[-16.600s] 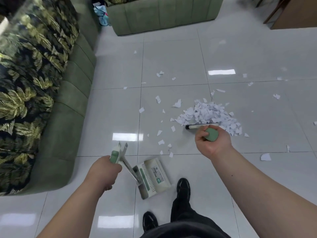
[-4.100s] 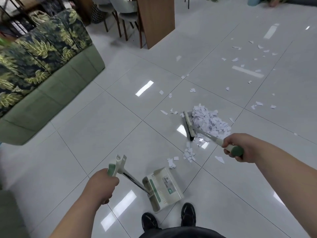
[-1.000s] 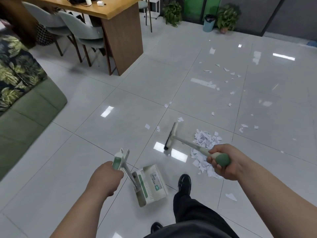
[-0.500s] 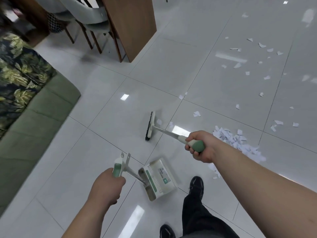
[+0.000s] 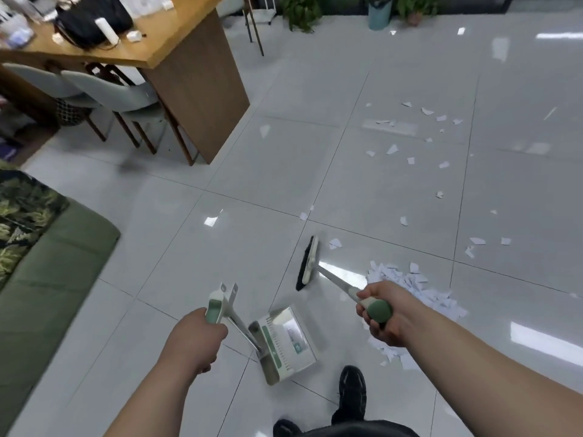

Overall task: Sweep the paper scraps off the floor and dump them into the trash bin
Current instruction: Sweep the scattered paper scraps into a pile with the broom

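Paper scraps [image 5: 410,285] form a heap on the floor [image 5: 220,263], immediately beyond the right hand [image 5: 383,316] and partly hidden by its wrist. A few pieces lie on the near side of that hand. Loose pieces [image 5: 410,159] are scattered well beyond the heap, far from both hands.

The right hand is the nearer one to the heap. Its fingers are curled tight round the green end grip of the broom [image 5: 307,263]. The broom head sits ahead and to the left of this hand, on the side away from the heap. Its long axis runs roughly away from the person. Judgement: the head must cross to the far side of the heap before a stroke can draw the scraps inward.

The left hand [image 5: 195,339] has its fingers wrapped round the green grip of the dustpan [image 5: 284,339]. The pan lies between the two hands, just right of the left hand and apart from the heap. Which way its mouth faces cannot be told.

A shoe [image 5: 351,386] stands near the pan. A sofa [image 5: 56,272] lies left of the left hand, and a desk [image 5: 176,48] stands far ahead of it.
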{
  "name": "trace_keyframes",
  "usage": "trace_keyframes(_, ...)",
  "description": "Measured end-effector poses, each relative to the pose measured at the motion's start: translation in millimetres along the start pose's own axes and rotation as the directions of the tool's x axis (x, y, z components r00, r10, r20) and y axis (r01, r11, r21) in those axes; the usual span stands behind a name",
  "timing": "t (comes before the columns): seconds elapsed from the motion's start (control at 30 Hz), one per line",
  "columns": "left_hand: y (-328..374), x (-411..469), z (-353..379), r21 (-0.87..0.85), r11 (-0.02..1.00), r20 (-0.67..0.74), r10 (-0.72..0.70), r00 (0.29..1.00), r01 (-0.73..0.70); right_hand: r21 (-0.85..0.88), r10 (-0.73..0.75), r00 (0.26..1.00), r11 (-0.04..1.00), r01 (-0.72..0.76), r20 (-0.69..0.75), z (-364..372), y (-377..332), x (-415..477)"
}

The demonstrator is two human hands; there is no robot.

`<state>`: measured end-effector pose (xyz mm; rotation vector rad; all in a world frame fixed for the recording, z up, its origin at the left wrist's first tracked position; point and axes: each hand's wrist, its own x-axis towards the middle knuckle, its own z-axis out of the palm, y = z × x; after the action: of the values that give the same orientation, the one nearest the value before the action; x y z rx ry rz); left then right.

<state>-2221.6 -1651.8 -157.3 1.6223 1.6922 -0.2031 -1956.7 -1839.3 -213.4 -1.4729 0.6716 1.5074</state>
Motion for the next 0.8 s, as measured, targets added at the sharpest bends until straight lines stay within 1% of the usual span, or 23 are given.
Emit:
trace_keyframes(0.2, 56, 3, 18, 0.067, 0.991, 0.056, 0.116, 0.992, -0.12, 0.184, -0.033, 0.998, 0.982, 0.043, -0.055, -58, -6, -19)
trace_keyframes(0.3, 79, 6, 23, 0.09, 0.981, 0.086, 0.163, 0.983, -0.17, 0.283, -0.055, 0.996, 0.956, 0.073, -0.072, -67, -8, -30)
trace_keyframes(0.4, 100, 11, 24, 0.096, 0.973, 0.109, 0.2, 0.974, -0.211, 0.345, -0.069, 0.993, 0.934, 0.096, -0.091, -69, -13, -41)
trace_keyframes(0.5, 115, 21, 23, 0.107, 0.964, 0.121, 0.23, 0.966, -0.243, 0.366, -0.094, 0.99, 0.922, 0.126, -0.106, -67, -22, -49)
trace_keyframes(0.63, 127, 40, 16, 0.104, 0.958, 0.141, 0.252, 0.957, -0.267, 0.405, -0.097, 0.993, 0.907, 0.116, -0.066, -57, -35, -49)
trace_keyframes(0.8, 132, 76, -3, 0.077, 0.96, 0.177, 0.252, 0.952, -0.268, 0.326, -0.108, 0.994, 0.94, 0.097, 0.017, -5, -58, -33)
